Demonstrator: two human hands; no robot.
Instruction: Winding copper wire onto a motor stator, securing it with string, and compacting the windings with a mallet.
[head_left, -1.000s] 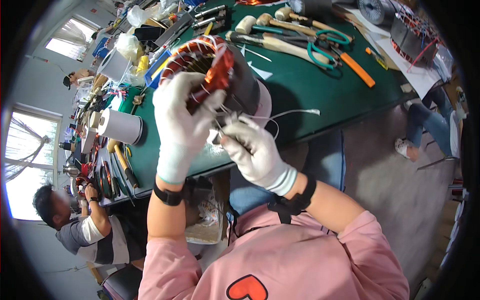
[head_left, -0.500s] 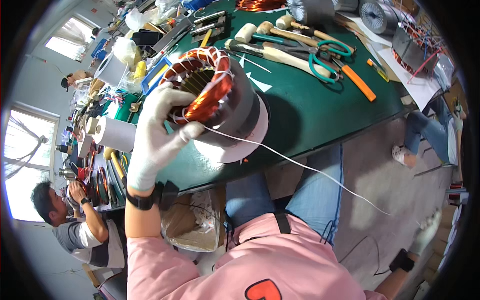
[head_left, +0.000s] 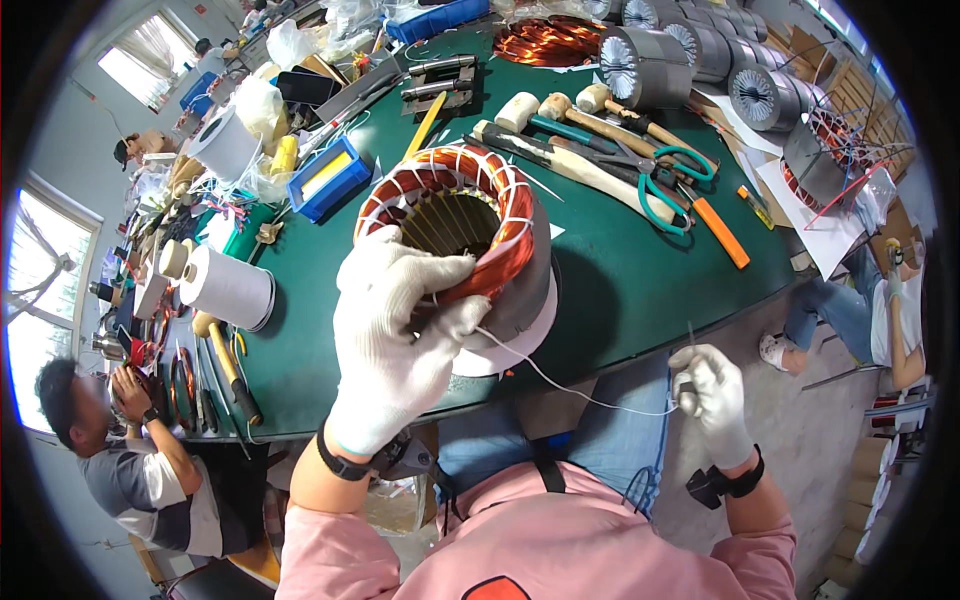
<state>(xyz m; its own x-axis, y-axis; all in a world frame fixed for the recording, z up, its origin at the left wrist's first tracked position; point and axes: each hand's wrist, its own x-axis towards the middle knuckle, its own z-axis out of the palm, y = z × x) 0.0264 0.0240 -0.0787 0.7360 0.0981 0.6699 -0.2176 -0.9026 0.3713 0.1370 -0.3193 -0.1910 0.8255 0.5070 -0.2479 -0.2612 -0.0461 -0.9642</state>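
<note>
A motor stator (head_left: 535,285) stands on a round white pad (head_left: 482,363) near the table's front edge. White lacing loops bind its ring of copper winding (head_left: 513,205). Gloved in white, my left hand (head_left: 390,330) grips the near left side of the winding, with fingers over the rim and thumb against the outside. A white cord (head_left: 585,400) runs from beside that thumb to my right hand (head_left: 715,400), held over the floor right of my legs. The right fingers pinch the cord; a thin needle-like tip sticks up from them.
Mallets (head_left: 525,112), green-handled scissors (head_left: 665,200) and an orange-handled tool (head_left: 722,235) lie behind and right of the stator. A blue tray (head_left: 328,180) and a white cord spool (head_left: 228,288) stand left. Other stators (head_left: 645,68) fill the back right. A co-worker (head_left: 150,455) sits at left.
My right hand has come up from the lower right, drawing the cord's end with it. My left hand still grips the winding. The view has shifted, so the stator appears lower and farther right.
</note>
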